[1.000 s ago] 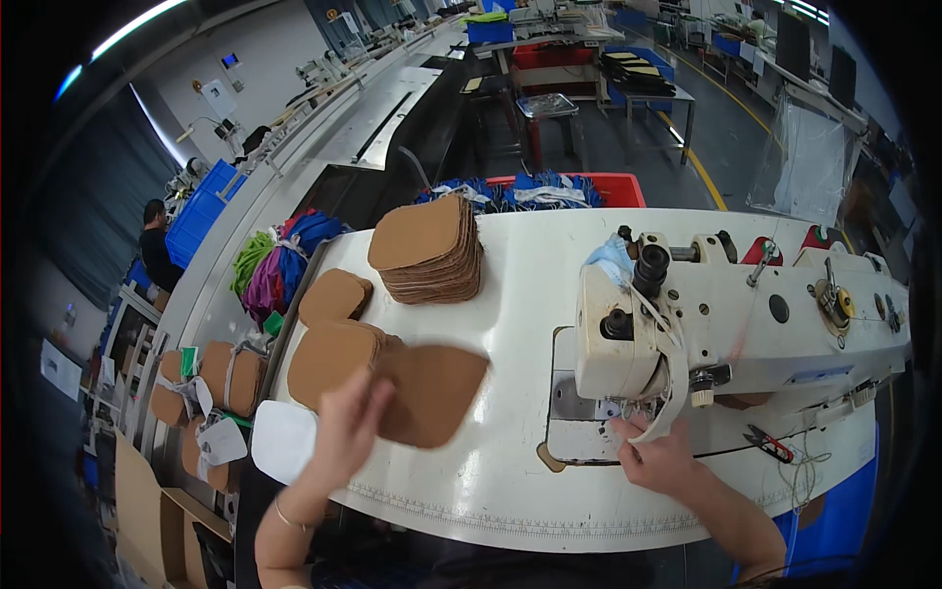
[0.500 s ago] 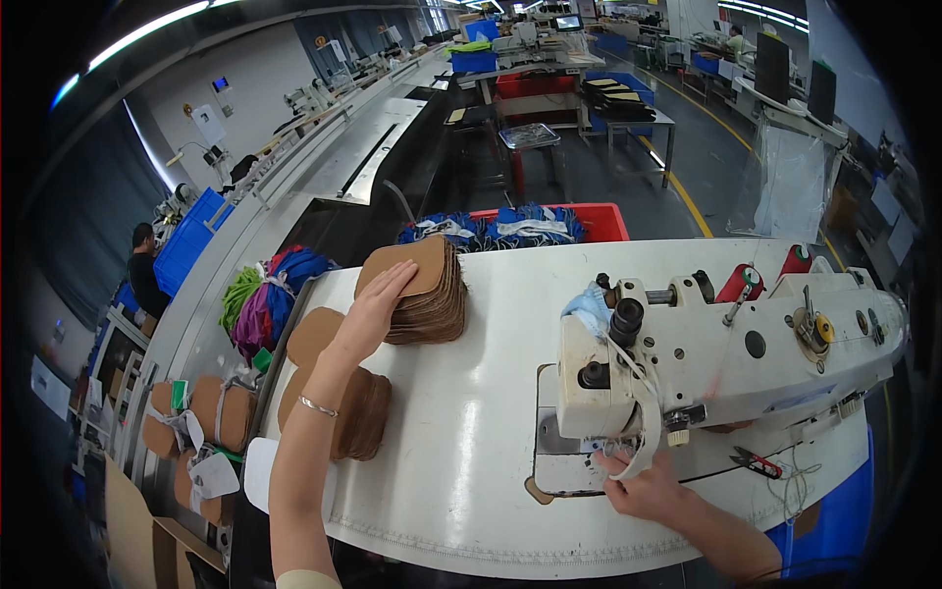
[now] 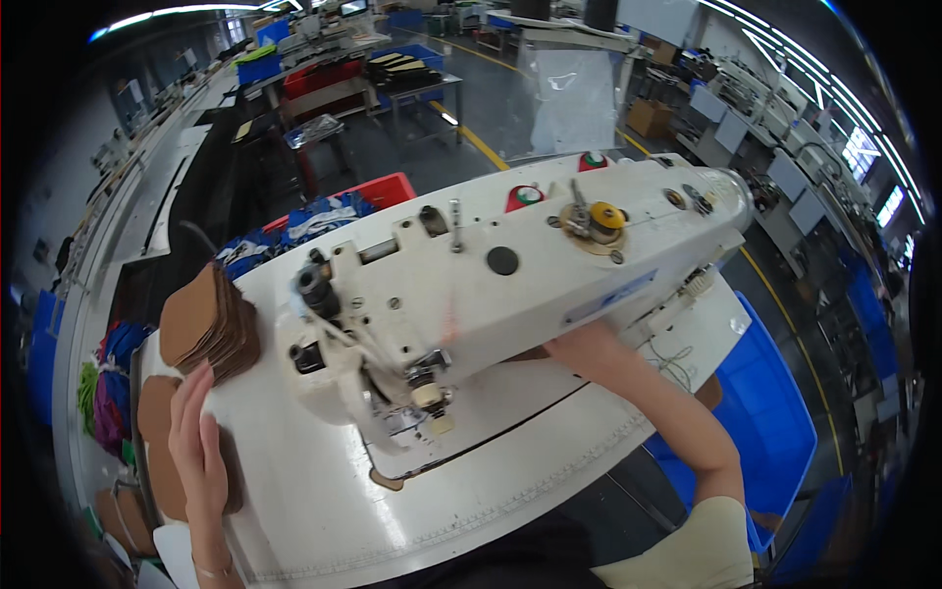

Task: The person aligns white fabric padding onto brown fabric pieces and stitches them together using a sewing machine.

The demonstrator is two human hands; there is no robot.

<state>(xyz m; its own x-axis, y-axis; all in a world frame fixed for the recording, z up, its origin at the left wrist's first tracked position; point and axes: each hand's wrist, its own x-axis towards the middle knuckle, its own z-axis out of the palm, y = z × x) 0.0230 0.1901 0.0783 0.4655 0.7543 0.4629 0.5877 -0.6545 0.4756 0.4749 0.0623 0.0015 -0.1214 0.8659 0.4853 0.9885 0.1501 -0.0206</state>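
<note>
My left hand (image 3: pixel 199 447) is raised at the left of the white sewing table (image 3: pixel 304 491), fingers stretched out and holding nothing. Its fingertips are just below a tall stack of brown rounded pieces (image 3: pixel 191 319), and the hand covers part of two lower brown stacks, the farther stack (image 3: pixel 155 402) and the nearer stack (image 3: pixel 167 481). Under the long arm of the white sewing machine (image 3: pixel 471 294) reaches my right hand (image 3: pixel 587 350). The machine hides its fingertips. Right by them, a sliver of brown material (image 3: pixel 528 354) shows beneath the arm.
Blue bins (image 3: pixel 756 412) stand below the table's right end. Beyond the far edge is a red bin (image 3: pixel 397 188) with blue bundles (image 3: pixel 329 216). Loose thread (image 3: pixel 672 363) lies right of my right hand. Tied brown bundles (image 3: pixel 126 520) sit at the lower left.
The view has swung right. My left hand has come off the top of the tall stack, and my right hand has gone from the needle area to under the machine arm.
</note>
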